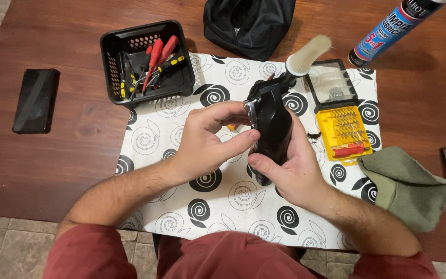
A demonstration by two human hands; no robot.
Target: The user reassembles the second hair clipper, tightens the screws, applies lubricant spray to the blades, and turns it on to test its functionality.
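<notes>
Clipper (270,121) sits clasped in both hands, right hand (290,168) cradling its body, left hand (205,139) pinching the blade end; screwdriver kit (339,111) just right, untouched.

Basket (145,62) left, bit case (343,124) right, on mat (223,206).

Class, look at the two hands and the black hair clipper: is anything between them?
Nothing visible. The left hand and the right hand both grip the black hair clipper directly, above the spiral-patterned mat.
</notes>
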